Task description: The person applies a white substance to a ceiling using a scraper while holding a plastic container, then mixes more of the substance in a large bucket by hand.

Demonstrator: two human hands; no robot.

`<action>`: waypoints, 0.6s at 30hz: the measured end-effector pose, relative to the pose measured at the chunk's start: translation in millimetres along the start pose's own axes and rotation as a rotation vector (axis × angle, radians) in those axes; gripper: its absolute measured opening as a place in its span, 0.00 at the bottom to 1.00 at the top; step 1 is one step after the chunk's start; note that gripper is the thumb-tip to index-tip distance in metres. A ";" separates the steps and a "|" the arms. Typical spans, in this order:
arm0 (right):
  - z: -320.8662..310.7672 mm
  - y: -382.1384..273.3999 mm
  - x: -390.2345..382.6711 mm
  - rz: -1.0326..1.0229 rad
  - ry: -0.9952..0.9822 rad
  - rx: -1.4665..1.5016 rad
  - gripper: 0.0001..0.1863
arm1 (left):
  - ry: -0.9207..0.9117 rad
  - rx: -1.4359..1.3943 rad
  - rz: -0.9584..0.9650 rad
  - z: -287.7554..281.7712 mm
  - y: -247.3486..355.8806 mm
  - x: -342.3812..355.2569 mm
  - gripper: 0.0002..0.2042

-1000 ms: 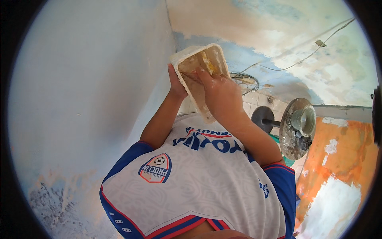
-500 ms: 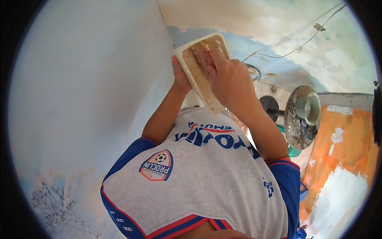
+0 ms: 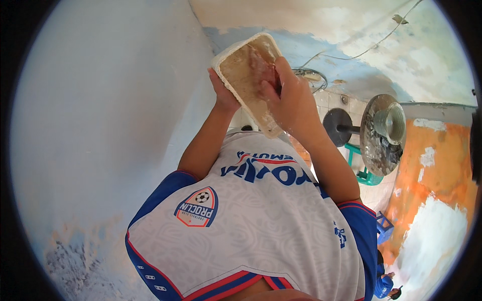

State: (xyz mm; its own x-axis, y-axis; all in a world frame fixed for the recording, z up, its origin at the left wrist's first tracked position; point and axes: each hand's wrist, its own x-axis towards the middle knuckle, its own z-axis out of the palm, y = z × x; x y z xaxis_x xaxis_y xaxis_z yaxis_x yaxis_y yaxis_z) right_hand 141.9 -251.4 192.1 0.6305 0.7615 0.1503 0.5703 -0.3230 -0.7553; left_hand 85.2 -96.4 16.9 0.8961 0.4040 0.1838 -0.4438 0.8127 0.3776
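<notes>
My left hand grips the side of an off-white rectangular plastic tub, which is held up at chest height and tilted. Pale beige paste smears its inside and rim. Inside the tub, my right hand is closed on a flat reddish scraper, its thumb and fingers partly covering it. The scraper's face is coated with paste and lies against the tub's inner wall. Its exact shape is hard to make out.
A plastered pale-blue wall rises close on my left. To the right stands a round, stained table holding a clear bowl. Green and blue stools stand beyond. A cable runs along the patchy wall; another person is at lower right.
The tub has shifted slightly up and left, its inside turned more into view. My right hand has moved back toward the tub's right side with the scraper.
</notes>
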 end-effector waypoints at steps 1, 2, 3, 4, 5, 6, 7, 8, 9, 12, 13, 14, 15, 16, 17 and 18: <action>4.3 1.1 -1.0 0.008 0.005 -0.002 0.13 | -0.001 -0.004 -0.009 0.2 -2.1 -0.3 0.37; 13.0 3.1 -1.3 0.040 -0.011 0.026 0.13 | -0.019 0.005 0.006 0.5 -4.2 -0.6 0.37; 19.3 5.7 -1.6 0.070 -0.026 0.058 0.13 | -0.037 0.017 0.022 1.2 -4.5 -0.5 0.37; 21.2 8.8 -2.9 0.077 -0.019 0.058 0.13 | -0.039 0.016 0.012 2.0 -4.9 -1.0 0.37; 22.3 11.7 -4.4 0.092 0.026 -0.009 0.13 | 0.037 0.051 -0.003 2.8 -5.0 -1.9 0.45; 22.4 13.1 -6.3 0.108 0.064 -0.078 0.12 | 0.117 0.084 -0.015 2.6 -6.2 -4.3 0.54; 18.2 12.8 -8.7 0.117 0.064 -0.079 0.12 | 0.120 0.080 -0.023 0.8 -6.5 -4.8 0.54; 10.4 9.6 -11.5 0.148 0.052 -0.082 0.11 | 0.106 0.132 -0.005 -1.9 -6.2 -4.3 0.53; 5.0 7.2 -15.3 0.179 0.041 -0.090 0.10 | 0.089 0.179 0.014 -0.6 -7.7 -3.9 0.52; 6.2 7.1 -27.2 -0.045 0.179 -0.176 0.08 | 0.149 0.282 0.029 7.3 -13.0 -5.2 0.51; 5.8 12.9 -27.9 -0.045 0.183 -0.178 0.08 | 0.145 0.281 0.028 8.7 -14.5 -5.2 0.51; 5.8 22.9 -28.9 -0.026 0.160 -0.205 0.08 | 0.171 0.266 0.001 9.7 -16.4 -5.8 0.50; 5.2 31.0 -30.4 -0.008 0.140 -0.234 0.08 | 0.192 0.249 -0.024 11.4 -18.9 -4.9 0.50; 5.3 36.1 -34.6 -0.011 0.145 -0.239 0.08 | 0.186 0.247 -0.023 13.6 -21.3 -4.8 0.50; 4.9 40.2 -40.7 -0.018 0.106 -0.236 0.08 | 0.168 0.274 -0.034 16.1 -23.8 -5.3 0.50; 2.4 37.6 -45.3 -0.027 0.059 -0.228 0.08 | 0.158 0.303 -0.040 18.7 -25.7 -7.7 0.50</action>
State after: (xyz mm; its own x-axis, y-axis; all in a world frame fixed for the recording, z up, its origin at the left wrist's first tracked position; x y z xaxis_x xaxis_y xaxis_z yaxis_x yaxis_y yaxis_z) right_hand 133.6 -296.8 155.4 0.6392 0.7396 0.2108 0.6875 -0.4268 -0.5876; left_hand 89.7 -128.3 22.7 0.8905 0.4541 0.0292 -0.3660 0.6768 0.6387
